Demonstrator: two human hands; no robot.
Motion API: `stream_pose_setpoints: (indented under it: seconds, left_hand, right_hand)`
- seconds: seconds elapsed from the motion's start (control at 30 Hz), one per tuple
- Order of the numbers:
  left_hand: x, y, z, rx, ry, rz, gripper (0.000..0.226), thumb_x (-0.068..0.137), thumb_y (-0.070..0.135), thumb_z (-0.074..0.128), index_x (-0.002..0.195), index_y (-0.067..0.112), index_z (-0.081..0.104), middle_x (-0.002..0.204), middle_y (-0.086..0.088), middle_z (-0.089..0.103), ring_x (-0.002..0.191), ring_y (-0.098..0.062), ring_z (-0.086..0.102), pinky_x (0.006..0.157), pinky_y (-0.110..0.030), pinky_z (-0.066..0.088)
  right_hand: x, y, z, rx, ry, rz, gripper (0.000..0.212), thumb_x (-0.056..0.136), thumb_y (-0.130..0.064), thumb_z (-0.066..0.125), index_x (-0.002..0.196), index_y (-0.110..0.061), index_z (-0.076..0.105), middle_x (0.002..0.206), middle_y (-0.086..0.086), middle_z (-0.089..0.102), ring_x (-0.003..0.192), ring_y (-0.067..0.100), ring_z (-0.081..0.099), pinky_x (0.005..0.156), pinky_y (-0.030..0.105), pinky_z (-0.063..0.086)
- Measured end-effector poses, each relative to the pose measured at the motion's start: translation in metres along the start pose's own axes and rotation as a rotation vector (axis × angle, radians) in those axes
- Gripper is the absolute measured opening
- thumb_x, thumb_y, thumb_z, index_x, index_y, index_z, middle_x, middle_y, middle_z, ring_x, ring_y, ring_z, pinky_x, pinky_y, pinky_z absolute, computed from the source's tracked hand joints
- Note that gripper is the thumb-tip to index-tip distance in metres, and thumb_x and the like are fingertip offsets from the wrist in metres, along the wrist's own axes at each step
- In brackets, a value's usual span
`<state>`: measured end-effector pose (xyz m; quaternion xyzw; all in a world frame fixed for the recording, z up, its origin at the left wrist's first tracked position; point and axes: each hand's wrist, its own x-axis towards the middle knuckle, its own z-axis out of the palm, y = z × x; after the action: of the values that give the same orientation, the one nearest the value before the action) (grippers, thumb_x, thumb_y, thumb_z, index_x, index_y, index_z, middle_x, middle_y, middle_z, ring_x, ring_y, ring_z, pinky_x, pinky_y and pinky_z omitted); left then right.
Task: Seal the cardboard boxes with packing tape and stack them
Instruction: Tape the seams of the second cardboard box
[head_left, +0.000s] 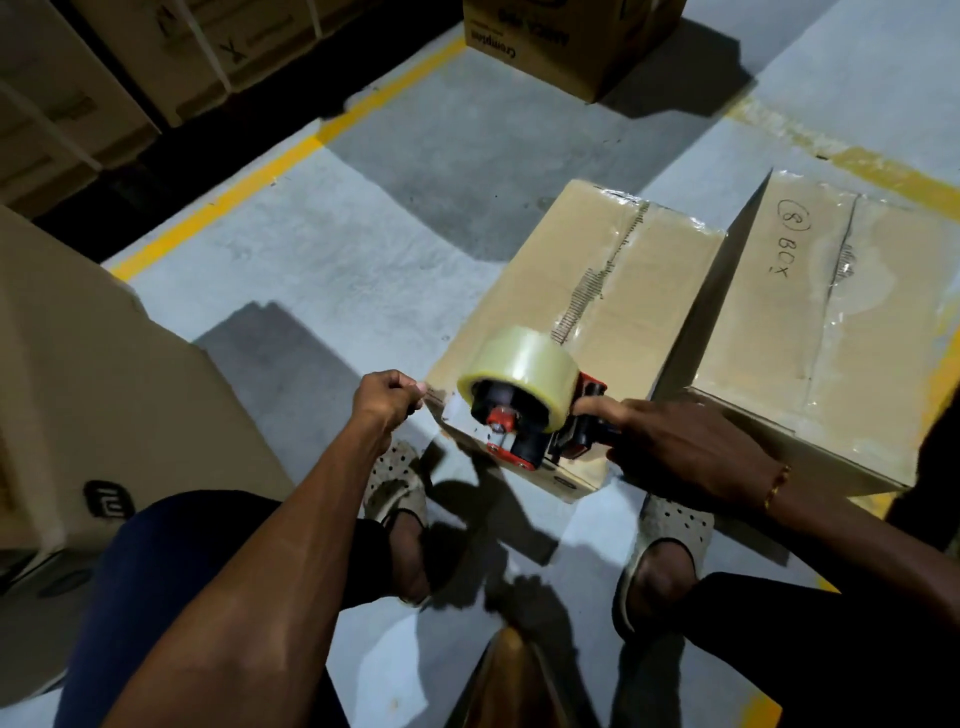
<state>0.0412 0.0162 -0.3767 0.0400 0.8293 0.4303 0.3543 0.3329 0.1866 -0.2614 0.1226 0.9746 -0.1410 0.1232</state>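
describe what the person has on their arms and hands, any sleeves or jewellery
Both forearms are bare, with no sleeves in view and no gloves on either hand. The right wrist carries a thin gold-coloured bracelet. The left hand and its wrist show no jewellery.

We have one box (582, 322) on the floor (322, 249) before our feet, with a second box (831, 332) just beside it on the right. The tape dispenser (524, 410) sits over the first box's near edge, between our left hand (387, 397) and right hand (685, 447). A larger box (104, 395) stands to our left, another box (566, 36) far ahead.
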Motion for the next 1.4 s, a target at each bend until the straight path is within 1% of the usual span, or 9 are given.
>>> stream_pose_setpoints:
  seconds: [0.1,0.23,0.43,0.57,0.7,0.83,0.97,1.17,1.4]
  left_hand:
    - [0.008,-0.009,0.001,0.037,0.057,0.046,0.022,0.091,0.009,0.072,0.07,0.009,0.065,0.066,-0.007,0.065,0.056,-0.013,0.053,0.065,-0.024,0.043]
    - [0.021,-0.014,0.0,0.081,0.119,0.101,0.021,0.093,0.014,0.07,0.073,0.01,0.066,0.069,-0.004,0.068,0.065,-0.015,0.058,0.073,-0.026,0.048]
    - [0.031,-0.021,0.004,0.149,0.113,0.149,0.021,0.093,0.017,0.069,0.073,0.014,0.065,0.077,-0.009,0.072,0.077,-0.023,0.063,0.078,-0.031,0.05]
    - [0.032,-0.029,0.008,0.191,0.11,0.177,0.023,0.093,0.019,0.069,0.071,0.019,0.064,0.078,-0.009,0.073,0.081,-0.026,0.066,0.078,-0.034,0.052]
    - [0.037,-0.032,0.008,0.21,0.116,0.188,0.019,0.093,0.021,0.068,0.075,0.019,0.066,0.078,-0.008,0.073,0.084,-0.027,0.068,0.078,-0.035,0.053]
    - [0.041,-0.035,0.009,0.249,0.115,0.205,0.016,0.094,0.021,0.068,0.081,0.011,0.069,0.078,-0.007,0.073,0.084,-0.027,0.067,0.078,-0.034,0.052]
    - [0.042,-0.039,0.01,0.261,0.108,0.21,0.017,0.095,0.022,0.067,0.081,0.012,0.068,0.077,-0.007,0.072,0.083,-0.027,0.067,0.078,-0.036,0.053]
    - [0.046,-0.044,0.01,0.271,0.075,0.23,0.018,0.095,0.024,0.066,0.079,0.016,0.065,0.076,-0.005,0.072,0.081,-0.025,0.066,0.078,-0.034,0.051]
    - [0.047,-0.045,0.011,0.264,0.078,0.198,0.019,0.096,0.027,0.066,0.082,0.013,0.065,0.077,-0.005,0.072,0.076,-0.023,0.062,0.072,-0.031,0.046]
  right_hand:
    - [0.009,0.006,0.017,-0.007,-0.029,-0.026,0.07,0.098,-0.023,0.053,0.147,-0.05,0.01,0.116,-0.005,0.059,0.074,0.015,0.049,0.057,0.033,0.044]
    - [0.018,0.005,0.038,-0.039,-0.066,-0.063,0.069,0.096,-0.016,0.048,0.149,-0.044,0.012,0.109,-0.005,0.047,0.089,0.022,0.053,0.061,0.042,0.052]
    - [0.021,-0.005,0.06,-0.085,-0.053,-0.046,0.077,0.084,-0.006,0.063,0.141,-0.039,0.022,0.093,-0.002,0.044,0.07,0.02,0.041,0.044,0.036,0.039]
    - [0.02,-0.008,0.067,-0.045,-0.114,-0.027,0.077,0.091,-0.009,0.052,0.143,-0.044,0.008,0.099,-0.005,0.037,0.077,0.019,0.035,0.053,0.036,0.04]
    - [0.021,-0.012,0.07,-0.018,-0.105,-0.034,0.076,0.093,-0.008,0.05,0.142,-0.047,0.007,0.098,-0.006,0.038,0.077,0.018,0.039,0.052,0.032,0.032]
    - [0.023,-0.013,0.072,-0.004,-0.114,-0.041,0.069,0.1,-0.014,0.044,0.144,-0.046,0.0,0.11,-0.002,0.043,0.089,0.022,0.048,0.063,0.037,0.048]
    - [0.024,-0.01,0.073,0.014,-0.135,-0.038,0.062,0.104,-0.02,0.04,0.146,-0.043,0.002,0.117,-0.002,0.044,0.095,0.022,0.05,0.072,0.039,0.051]
    - [0.029,-0.009,0.072,-0.016,-0.152,-0.013,0.059,0.103,-0.021,0.041,0.151,-0.038,0.012,0.117,-0.003,0.044,0.096,0.021,0.051,0.07,0.038,0.051]
    - [0.03,-0.01,0.072,0.022,-0.13,-0.013,0.058,0.106,-0.027,0.04,0.146,-0.042,0.0,0.118,-0.003,0.046,0.097,0.019,0.053,0.072,0.033,0.051]
